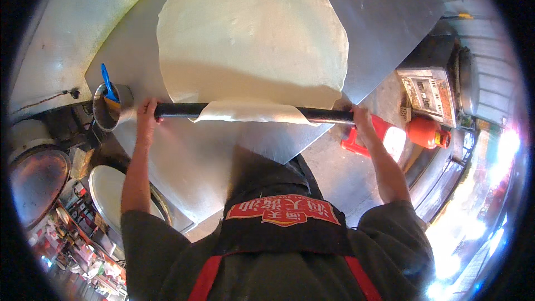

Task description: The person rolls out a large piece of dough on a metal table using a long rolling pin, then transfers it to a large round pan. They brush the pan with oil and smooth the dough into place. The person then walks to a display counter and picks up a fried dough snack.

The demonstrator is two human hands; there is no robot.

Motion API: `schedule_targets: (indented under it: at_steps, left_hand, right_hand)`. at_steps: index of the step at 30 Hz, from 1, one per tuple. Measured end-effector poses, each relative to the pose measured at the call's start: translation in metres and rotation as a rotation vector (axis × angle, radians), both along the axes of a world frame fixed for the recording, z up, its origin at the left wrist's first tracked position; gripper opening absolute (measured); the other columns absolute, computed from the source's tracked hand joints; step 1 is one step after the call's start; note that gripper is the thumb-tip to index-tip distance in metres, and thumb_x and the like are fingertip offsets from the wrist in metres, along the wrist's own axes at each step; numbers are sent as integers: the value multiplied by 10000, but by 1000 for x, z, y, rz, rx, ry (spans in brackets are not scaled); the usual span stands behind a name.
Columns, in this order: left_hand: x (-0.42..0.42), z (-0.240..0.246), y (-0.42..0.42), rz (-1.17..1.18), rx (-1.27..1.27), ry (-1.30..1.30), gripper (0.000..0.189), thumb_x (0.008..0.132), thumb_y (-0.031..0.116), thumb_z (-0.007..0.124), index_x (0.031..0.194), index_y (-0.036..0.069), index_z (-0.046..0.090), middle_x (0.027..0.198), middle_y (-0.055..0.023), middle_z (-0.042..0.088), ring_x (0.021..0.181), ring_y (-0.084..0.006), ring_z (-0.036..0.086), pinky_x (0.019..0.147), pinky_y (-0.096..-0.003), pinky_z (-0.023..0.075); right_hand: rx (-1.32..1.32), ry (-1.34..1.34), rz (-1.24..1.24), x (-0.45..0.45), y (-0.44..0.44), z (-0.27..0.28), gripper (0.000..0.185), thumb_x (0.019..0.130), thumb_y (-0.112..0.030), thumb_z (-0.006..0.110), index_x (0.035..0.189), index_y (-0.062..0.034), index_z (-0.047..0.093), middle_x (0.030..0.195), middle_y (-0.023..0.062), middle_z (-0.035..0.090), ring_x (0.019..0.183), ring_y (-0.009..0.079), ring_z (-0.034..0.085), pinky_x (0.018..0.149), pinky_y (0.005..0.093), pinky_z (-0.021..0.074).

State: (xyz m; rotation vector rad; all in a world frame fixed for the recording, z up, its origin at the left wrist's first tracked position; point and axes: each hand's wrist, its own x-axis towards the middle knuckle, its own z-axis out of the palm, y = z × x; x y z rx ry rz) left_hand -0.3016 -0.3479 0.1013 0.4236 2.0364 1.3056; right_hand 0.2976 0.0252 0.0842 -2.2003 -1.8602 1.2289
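Observation:
A large, thin, round sheet of dough [253,37] lies on a smooth grey worktop [196,154]. Its near edge is folded over the middle of a long dark rolling pin [179,110]. My left hand [148,110] is closed around the pin's left end, and my right hand [360,117] grips the right end. The pin lies across the view, nearly level. Just left of my left hand is a metal pot [106,108] with a blue-handled brush [109,83] standing in it.
At the left are a large round pan [39,188] and a pale round lid or griddle [108,196]. Right of the worktop stand a red and white container [386,138], a red gas cylinder [424,132] and a boxy metal appliance [426,92]. A curved pale metal surface [75,29] borders the worktop.

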Motion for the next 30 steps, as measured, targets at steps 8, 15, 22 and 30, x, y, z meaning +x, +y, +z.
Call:
schedule_targets:
  at_steps: [8, 15, 22, 30]
  left_hand:
    - [-18, 2, 21, 24, -509, 154, 414, 996, 409, 554, 870, 27, 649, 654, -43, 572, 553, -149, 568, 419, -297, 414]
    - [-8, 80, 11, -39, -169, -263, 382, 992, 357, 524, 861, 28, 670, 589, -12, 546, 485, -162, 531, 474, -314, 426]
    - [-59, 34, 26, -234, -815, -462, 384, 967, 383, 506, 811, 70, 665, 561, -37, 518, 494, -173, 523, 466, -293, 383]
    - [-56, 2, 47, 127, -80, 106, 383, 946, 405, 552, 817, 61, 656, 695, -46, 603, 507, -128, 533, 388, -280, 356]
  right_hand:
    - [181, 348, 67, -12, 3, 11, 399, 937, -367, 602, 805, -4, 700, 601, 105, 606, 505, 191, 582, 470, 365, 452]
    - [-225, -33, 481, 12, 27, 53, 260, 893, -286, 618, 867, -46, 712, 632, 131, 637, 575, 212, 661, 496, 364, 481]
    - [-70, 457, 106, -31, 26, 63, 370, 956, -346, 543, 828, -34, 698, 554, 24, 544, 410, 100, 485, 360, 291, 337]
    - [-528, -17, -18, -41, 33, 36, 384, 928, -337, 535, 698, -42, 622, 490, 79, 525, 364, 166, 458, 363, 353, 350]
